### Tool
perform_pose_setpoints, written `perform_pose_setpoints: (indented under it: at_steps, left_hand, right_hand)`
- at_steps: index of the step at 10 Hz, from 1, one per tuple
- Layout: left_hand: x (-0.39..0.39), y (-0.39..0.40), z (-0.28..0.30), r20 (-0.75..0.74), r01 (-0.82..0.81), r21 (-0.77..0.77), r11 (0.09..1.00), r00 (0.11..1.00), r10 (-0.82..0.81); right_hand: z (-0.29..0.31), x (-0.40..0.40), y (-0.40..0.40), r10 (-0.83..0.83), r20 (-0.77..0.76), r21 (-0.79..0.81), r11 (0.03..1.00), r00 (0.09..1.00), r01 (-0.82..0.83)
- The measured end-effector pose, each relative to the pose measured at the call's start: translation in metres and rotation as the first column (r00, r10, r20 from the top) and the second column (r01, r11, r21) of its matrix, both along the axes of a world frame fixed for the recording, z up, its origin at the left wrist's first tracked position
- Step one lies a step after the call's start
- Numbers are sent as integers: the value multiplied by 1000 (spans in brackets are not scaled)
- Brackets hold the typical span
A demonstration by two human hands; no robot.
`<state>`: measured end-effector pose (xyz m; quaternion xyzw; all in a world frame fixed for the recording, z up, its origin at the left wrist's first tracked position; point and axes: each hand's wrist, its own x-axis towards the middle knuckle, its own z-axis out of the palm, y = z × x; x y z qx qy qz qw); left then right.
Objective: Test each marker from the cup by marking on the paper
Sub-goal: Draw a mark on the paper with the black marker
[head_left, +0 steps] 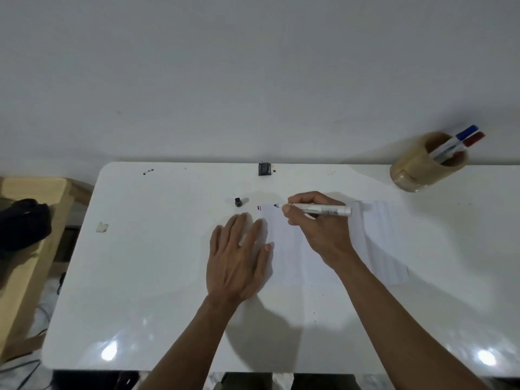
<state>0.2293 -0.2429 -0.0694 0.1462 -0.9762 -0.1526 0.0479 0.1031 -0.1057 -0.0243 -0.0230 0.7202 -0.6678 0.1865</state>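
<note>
A sheet of white paper (377, 237) lies on the white table (157, 266). My right hand (315, 220) grips an uncapped white marker (332, 210), its dark tip touching the paper near the top left corner, beside short red and blue marks (259, 208). My left hand (239, 257) rests flat with fingers spread on the paper's left edge. The marker's black cap (238, 202) stands on the table just left of the paper. A wooden cup (422, 164) at the far right back holds a blue-capped marker (465, 133) and a red-capped marker (475, 139).
A small black clip-like object (264, 168) sits at the table's back edge against the wall. A scrap of tape (102, 227) lies on the left part of the table. A wooden chair with a dark bag (22, 220) stands to the left.
</note>
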Motion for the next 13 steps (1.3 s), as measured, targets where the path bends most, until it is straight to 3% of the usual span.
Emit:
perform_pose_setpoints:
  at_steps: [2,5,13]
  left_hand:
    - [-4,2,-1,8,-10,-72,997,1000,11]
    - [-5,-3,-9,4,-18,-84,996,1000,19]
    - [-6,-2,-11,-33,-30,-99,995,999,27]
  right_hand:
    - [-21,-14,-16,86,-113,82,994,990,-77]
    - [-54,-26,-28,103,-154,143,986,983,-81]
    - [-53,-26,-28,134,-162,191,976,978,-102]
